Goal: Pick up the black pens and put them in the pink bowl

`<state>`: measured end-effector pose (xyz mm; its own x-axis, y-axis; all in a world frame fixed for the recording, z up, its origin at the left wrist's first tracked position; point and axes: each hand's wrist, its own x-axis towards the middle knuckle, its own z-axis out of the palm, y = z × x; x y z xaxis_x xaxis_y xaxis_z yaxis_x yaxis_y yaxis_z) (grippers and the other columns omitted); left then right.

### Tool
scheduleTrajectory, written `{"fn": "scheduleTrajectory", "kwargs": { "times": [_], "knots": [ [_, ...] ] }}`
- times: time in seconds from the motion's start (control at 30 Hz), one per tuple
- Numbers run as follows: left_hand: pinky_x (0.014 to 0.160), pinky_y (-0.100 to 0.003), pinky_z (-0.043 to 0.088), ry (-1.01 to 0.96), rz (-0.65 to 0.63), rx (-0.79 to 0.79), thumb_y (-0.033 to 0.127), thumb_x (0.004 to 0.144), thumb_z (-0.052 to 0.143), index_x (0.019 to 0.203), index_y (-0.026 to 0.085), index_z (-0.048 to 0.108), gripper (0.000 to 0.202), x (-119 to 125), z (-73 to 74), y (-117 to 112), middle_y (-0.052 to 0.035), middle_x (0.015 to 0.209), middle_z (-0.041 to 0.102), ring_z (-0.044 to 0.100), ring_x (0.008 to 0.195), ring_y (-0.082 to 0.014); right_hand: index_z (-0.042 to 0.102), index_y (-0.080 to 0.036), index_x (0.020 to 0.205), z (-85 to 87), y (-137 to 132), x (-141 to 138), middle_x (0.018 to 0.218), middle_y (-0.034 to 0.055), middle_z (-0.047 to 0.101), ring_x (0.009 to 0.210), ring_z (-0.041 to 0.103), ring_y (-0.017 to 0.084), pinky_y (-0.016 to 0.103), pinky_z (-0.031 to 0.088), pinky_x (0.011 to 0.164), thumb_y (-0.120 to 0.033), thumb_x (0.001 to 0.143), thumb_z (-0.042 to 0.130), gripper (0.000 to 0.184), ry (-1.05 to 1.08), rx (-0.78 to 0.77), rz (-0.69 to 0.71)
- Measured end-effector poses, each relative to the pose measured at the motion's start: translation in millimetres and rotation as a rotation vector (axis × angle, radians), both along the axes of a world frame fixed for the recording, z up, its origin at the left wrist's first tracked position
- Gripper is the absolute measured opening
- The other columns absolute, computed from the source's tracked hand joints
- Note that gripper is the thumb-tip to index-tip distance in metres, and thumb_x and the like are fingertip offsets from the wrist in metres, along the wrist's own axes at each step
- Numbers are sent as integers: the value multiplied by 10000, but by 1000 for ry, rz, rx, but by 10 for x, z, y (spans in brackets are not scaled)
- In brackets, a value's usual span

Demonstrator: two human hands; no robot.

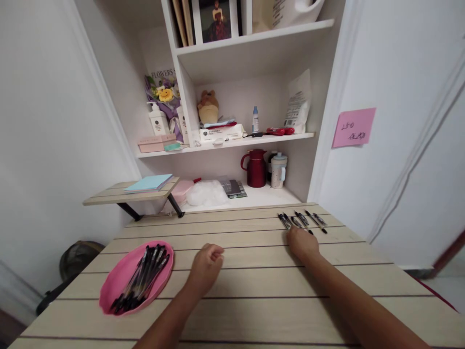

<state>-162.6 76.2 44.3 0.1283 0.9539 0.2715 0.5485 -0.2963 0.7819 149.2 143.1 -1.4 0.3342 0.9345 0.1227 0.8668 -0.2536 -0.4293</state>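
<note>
My right hand reaches to the far right of the table, its fingers closed on a black pen at the near side of a row of pens. Beside it in that row lie other dark pens, roughly parallel and slanted. My left hand hovers over the middle of the table with its fingers curled in, and no object shows in it. To its left sits a pink scalloped tray with a heap of several black, clear-barrelled pens.
The slatted wooden table backs onto a white shelf unit. A small raised stand with blue paper is at the back left. On the lower shelf stand a red jug and a light cup. A pink note hangs on the right wall.
</note>
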Motion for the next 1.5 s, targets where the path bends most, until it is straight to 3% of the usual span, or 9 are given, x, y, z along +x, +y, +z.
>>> {"fn": "scheduleTrajectory", "kwargs": {
  "times": [0.1, 0.2, 0.37, 0.47, 0.6, 0.7, 1.1, 1.37, 1.5],
  "knots": [
    [638, -258, 420, -281, -109, -307, 248, 681, 574, 827, 158, 621, 178, 427, -120, 91, -32, 713, 591, 542, 665, -141, 611, -78, 856, 7, 2, -124, 869, 246, 638, 863, 598, 312, 410, 399, 731, -181, 775, 399, 250, 91, 41, 16],
    [698, -273, 427, -685, -86, -532, 321, 702, 612, 944, 157, 564, 296, 777, -237, 244, -63, 806, 604, 567, 742, -145, 604, -140, 704, -25, -68, -384, 756, 149, 666, 739, 610, 231, 305, 415, 642, -272, 769, 445, 217, 244, 73, 109],
    [721, -288, 439, -1220, -78, -640, 401, 749, 579, 891, 154, 522, 291, 1114, -426, 451, -80, 798, 594, 593, 761, -159, 539, -179, 582, -158, -286, -810, 480, -3, 583, 439, 490, 114, 214, 338, 442, -370, 751, 472, 264, 600, 75, 393],
    [662, -277, 449, -1357, -109, -631, 354, 758, 578, 881, 150, 532, 243, 1132, -506, 482, -15, 647, 539, 587, 665, -145, 535, -175, 566, -129, -279, -693, 439, -15, 548, 401, 439, 95, 209, 300, 427, -384, 753, 477, 286, 688, 19, 540],
    [483, -198, 392, -1381, -108, -700, 334, 765, 575, 898, 157, 536, 225, 1032, -534, 501, 60, 533, 416, 427, 424, -53, 591, -189, 652, 68, -11, -152, 646, 44, 642, 610, 560, 147, 240, 344, 535, -325, 771, 488, 207, 98, 89, 198],
    [360, -138, 213, -1337, -171, -773, 379, 771, 559, 939, 167, 531, 272, 980, -522, 518, 75, 518, 382, 280, 349, -17, 612, -169, 769, 151, 213, 185, 805, 136, 648, 753, 585, 231, 299, 354, 580, -288, 784, 480, 178, -41, 79, 33],
    [337, -151, 92, -1056, -335, -659, 476, 763, 526, 923, 160, 514, 354, 1052, -530, 444, 66, 532, 429, 222, 323, -5, 623, -122, 883, -13, 487, 219, 956, 185, 637, 860, 606, 260, 354, 412, 705, -213, 809, 420, 235, -184, -35, 18],
    [329, -160, 87, -962, -413, -659, 476, 770, 519, 911, 150, 520, 355, 1057, -542, 440, 70, 510, 430, 220, 310, 0, 635, -124, 816, 3, 260, -11, 797, 125, 654, 754, 596, 211, 295, 398, 654, -144, 726, 469, 190, -91, 57, 169],
    [320, -159, 91, -919, -458, -624, 483, 766, 524, 919, 137, 528, 378, 1064, -550, 434, 71, 498, 435, 224, 304, 1, 621, -146, 895, 138, 112, -250, 630, 26, 604, 526, 514, 136, 261, 371, 510, -265, 712, 520, 241, 605, 240, 250]
  ]
}}
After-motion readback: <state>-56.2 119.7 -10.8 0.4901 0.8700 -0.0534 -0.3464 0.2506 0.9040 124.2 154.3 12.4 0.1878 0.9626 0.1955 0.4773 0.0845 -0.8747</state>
